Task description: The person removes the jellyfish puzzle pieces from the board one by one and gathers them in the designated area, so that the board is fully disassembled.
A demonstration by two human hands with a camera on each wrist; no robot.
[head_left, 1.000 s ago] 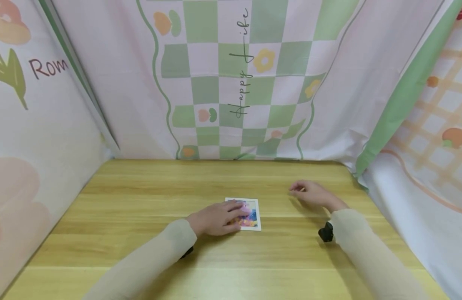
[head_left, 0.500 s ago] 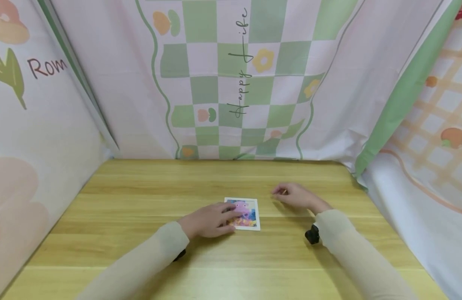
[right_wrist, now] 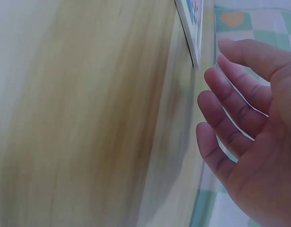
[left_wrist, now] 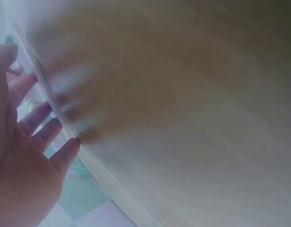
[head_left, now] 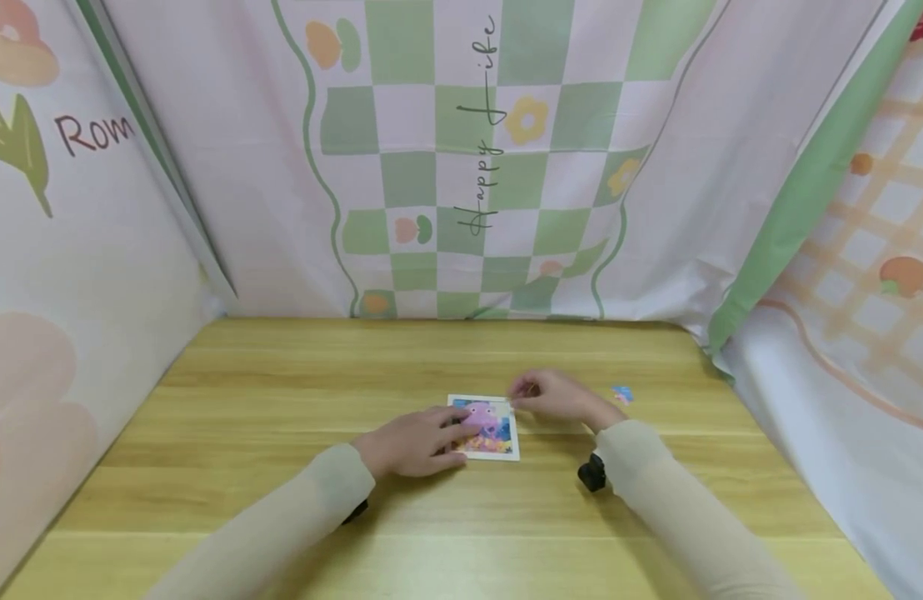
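Observation:
In the head view a small puzzle board (head_left: 482, 456) with a white frame lies flat on the table, its picture showing a pink cartoon figure. My left hand (head_left: 412, 442) lies over the board's left side, fingers stretched and covering part of the picture. The left wrist view shows the left hand (left_wrist: 29, 156) with its fingertips at the board's edge. At the board's upper right corner is my right hand (head_left: 559, 396), its fingers loosely bent. Nothing shows between the fingers of the right hand (right_wrist: 249, 123) in the right wrist view. A small blue and pink puzzle piece (head_left: 622, 394) rests right of that hand.
The wooden table (head_left: 319, 358) reaches back to a green and white checked cloth (head_left: 461, 192). Printed cloths hang at the left (head_left: 94, 250) and right (head_left: 866, 275) sides. Each wrist carries a black camera, the right camera (head_left: 592, 473) hanging below the sleeve.
My right hand has moved left to the board's corner, uncovering the puzzle piece on the table. My left hand has slid slightly left, showing more of the picture.

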